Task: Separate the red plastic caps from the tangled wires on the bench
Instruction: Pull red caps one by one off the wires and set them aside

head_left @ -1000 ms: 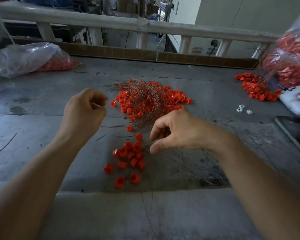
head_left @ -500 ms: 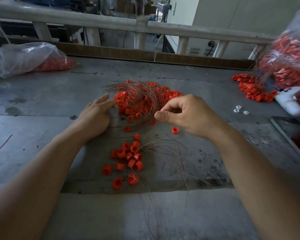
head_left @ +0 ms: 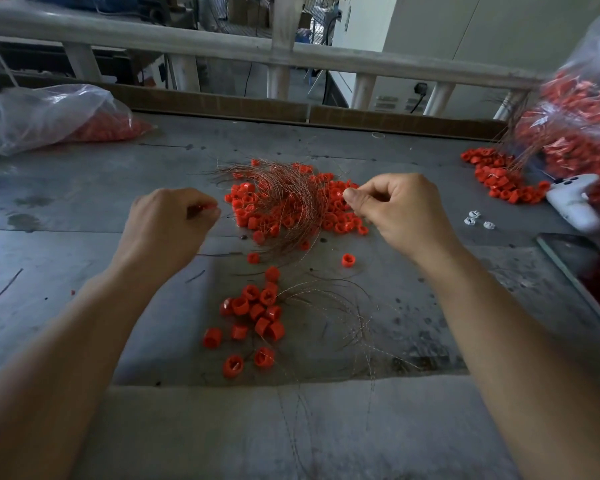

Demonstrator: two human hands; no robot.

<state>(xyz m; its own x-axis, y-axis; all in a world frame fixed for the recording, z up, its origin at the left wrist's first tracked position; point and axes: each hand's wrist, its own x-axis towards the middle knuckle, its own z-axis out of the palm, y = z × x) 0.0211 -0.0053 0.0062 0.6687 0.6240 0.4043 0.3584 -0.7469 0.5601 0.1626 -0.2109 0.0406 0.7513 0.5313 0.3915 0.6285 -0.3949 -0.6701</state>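
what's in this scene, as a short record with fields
left hand: grips a red cap
right hand: thumb and forefinger pinched; held thing unclear
tangled pile: caps and wires mixed, centre of bench
loose caps: cluster nearer the person
loose wires: right of that cluster
plastic bag: far left, red caps inside

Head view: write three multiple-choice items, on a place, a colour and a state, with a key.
1. The loose caps lie: A nearer the person than the tangled pile; B by the rail; C in a bag.
2. The caps are: A blue; B red; C white.
3. The left hand is: A flat on the bench; B in a bag; C curled round a cap.
A, they sit below the pile in view; B, every cap shows red; C, red shows between its curled fingers.
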